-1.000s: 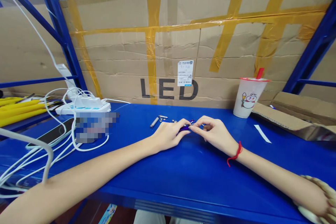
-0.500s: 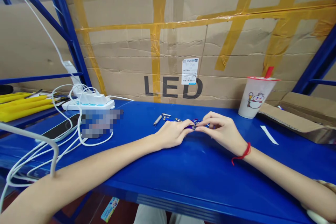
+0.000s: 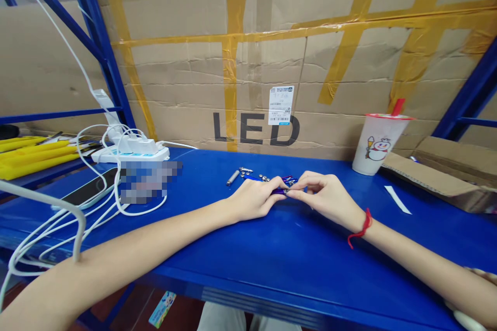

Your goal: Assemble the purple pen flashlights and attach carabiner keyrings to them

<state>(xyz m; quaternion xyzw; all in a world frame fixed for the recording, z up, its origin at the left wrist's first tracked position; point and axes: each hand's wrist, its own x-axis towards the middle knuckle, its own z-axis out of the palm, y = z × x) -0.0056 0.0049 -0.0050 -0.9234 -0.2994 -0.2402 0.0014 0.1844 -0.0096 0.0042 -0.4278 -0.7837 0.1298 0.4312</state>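
Observation:
Between finger and thumb, my left hand (image 3: 252, 199) pinches a slim blue-purple tube (image 3: 278, 192) low over the blue table. My right hand (image 3: 324, 194), with a red string bracelet (image 3: 362, 228) at the wrist, pinches the tube's small metallic end from the right. My fingers hide most of the tube, so its exact kind does not show. Just behind the hands lie several small metal parts (image 3: 264, 178) and some blue and purple pieces (image 3: 288, 180), partly covered. Farther left rests a silver cylinder (image 3: 233, 177) beside a thin metal piece (image 3: 246, 169).
White cables, a power strip (image 3: 155, 154) and a phone (image 3: 91, 189) occupy the left side. At right stand a cup with a red straw (image 3: 378, 145) and an open cardboard box (image 3: 438, 173), near a white strip (image 3: 398, 199). A large carton (image 3: 186, 83) walls off the back.
My right hand has lowered and turned slightly, its fingertips staying at the tube's end. The left hand has hardly moved and keeps its pinch.

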